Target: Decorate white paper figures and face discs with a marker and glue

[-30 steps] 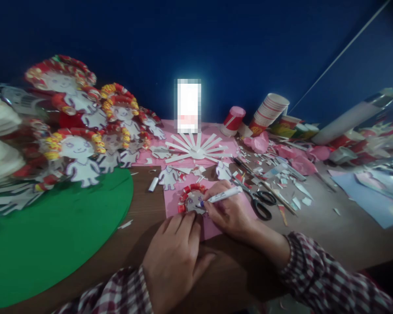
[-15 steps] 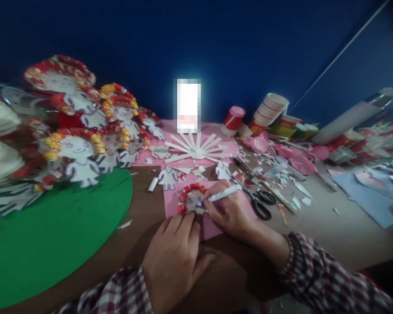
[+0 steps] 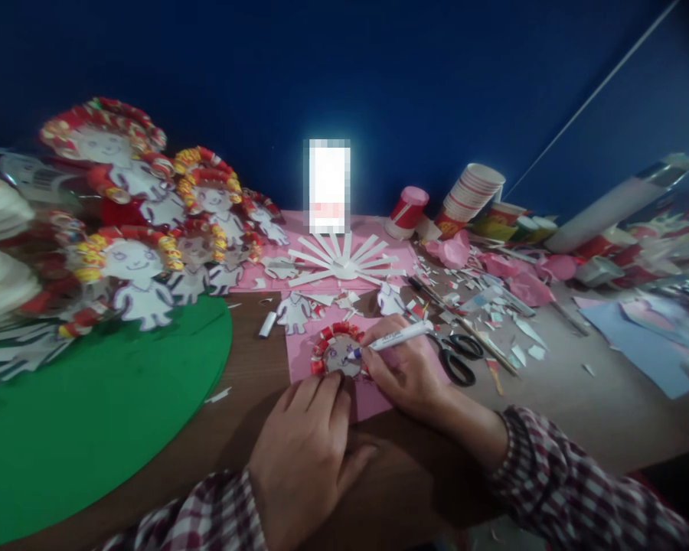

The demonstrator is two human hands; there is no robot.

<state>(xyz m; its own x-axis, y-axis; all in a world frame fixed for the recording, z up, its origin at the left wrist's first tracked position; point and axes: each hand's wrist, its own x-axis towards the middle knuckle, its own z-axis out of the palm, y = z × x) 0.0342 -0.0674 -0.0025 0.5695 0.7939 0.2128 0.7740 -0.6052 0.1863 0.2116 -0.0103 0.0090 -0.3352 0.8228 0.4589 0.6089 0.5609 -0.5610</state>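
My right hand is closed round a white marker with a purple tip, which meets a round paper face with purple eyes drawn on it. A ring of red curled paper edges that face like hair. My left hand lies flat, fingers stretched out, with its fingertips at the lower edge of the face. Beneath them is a sheet of pink paper. The marker's cap lies to the left of the sheet.
Black-handled scissors lie right of my right hand, among paper scraps. Several finished paper dolls stand at the left by a green disc. Stacked paper cups stand at the back right. White strips fan out ahead.
The marker's tip has shifted slightly left on the face, and my right hand has tilted a little with it. My left hand stays in place.
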